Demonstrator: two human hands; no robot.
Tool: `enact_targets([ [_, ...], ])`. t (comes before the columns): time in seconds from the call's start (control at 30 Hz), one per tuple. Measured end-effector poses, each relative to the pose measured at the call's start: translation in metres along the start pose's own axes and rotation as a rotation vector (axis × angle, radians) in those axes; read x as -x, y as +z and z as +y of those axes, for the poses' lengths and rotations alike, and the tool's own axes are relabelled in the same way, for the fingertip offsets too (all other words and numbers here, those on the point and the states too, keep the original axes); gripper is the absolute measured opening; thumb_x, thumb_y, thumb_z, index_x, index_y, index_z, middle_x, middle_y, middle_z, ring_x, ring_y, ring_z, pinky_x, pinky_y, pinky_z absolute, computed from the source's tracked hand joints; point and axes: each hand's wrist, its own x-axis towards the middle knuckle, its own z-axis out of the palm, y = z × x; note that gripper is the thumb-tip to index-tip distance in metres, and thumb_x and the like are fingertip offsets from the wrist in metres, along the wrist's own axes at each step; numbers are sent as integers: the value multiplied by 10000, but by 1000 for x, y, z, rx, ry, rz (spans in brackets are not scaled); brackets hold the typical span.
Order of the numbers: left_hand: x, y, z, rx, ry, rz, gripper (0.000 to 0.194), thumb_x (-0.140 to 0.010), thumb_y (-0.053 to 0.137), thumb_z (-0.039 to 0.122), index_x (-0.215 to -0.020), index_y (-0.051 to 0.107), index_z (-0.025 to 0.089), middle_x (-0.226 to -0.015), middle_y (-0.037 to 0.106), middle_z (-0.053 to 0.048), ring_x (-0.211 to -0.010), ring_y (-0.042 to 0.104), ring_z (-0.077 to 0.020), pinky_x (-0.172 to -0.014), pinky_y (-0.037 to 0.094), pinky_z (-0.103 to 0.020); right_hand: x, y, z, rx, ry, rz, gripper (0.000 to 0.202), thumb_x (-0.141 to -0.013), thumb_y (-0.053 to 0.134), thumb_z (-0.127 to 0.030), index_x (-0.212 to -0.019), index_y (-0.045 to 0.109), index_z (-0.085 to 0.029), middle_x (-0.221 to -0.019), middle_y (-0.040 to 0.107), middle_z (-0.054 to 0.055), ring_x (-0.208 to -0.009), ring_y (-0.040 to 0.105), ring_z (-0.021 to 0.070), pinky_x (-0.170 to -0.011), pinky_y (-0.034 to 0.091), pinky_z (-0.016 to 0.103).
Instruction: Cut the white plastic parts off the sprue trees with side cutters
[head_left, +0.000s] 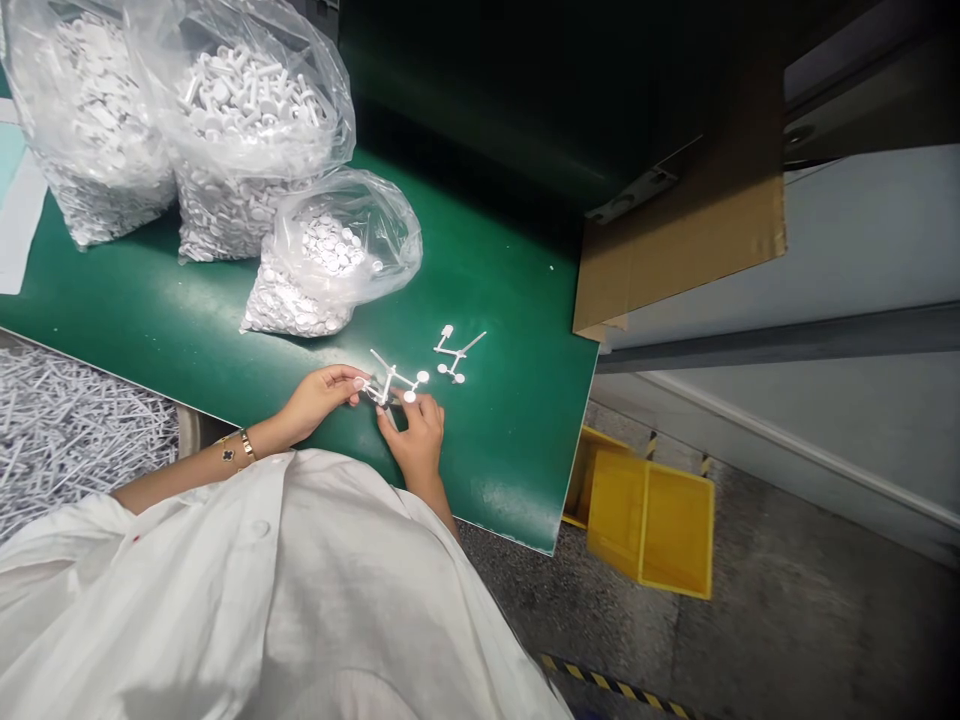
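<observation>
The white frame (388, 384) is between the two hands, above the near part of the green surface (510, 440). The left hand (311, 402) pinches its left end between thumb and fingertips; the right hand (420, 440) has thumb and fingers closed around its lower part, with two discs (423, 377) sticking out just above the fingers. The grip points are small and partly hidden, so the left fingers may be on a separate little part.

The likeliest trouble is a thin arm bending or snapping, should the hands press unevenly. A loose pinch could let the frame twist or drop. The second frame (459, 355) lies just beyond the right hand, near enough to snag if that hand swings outward.
</observation>
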Motion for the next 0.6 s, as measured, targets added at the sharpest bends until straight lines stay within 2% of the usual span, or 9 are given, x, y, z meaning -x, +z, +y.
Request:
enact_targets([
  [0.27,2,3,6,54,-42,-9,281,-708,742,339,-914,708,150,-689,614,4,-632,518,-75,-662,416,-209,2,-1,-1,13,-93,72,243,-859,569,-375,-956,665,-175,-756,575,32,-745,532,161,-719,400,292],
  [0.6,4,8,12,121,-97,11,282,-683,756,312,-894,711,131,-671,603,1,-604,494,-75,-630,410,-215,8,1,0,-24,-65,66,254,-864,561,-379,-981,660,-177,-759,591,36,-703,549,142,-705,448,275],
])
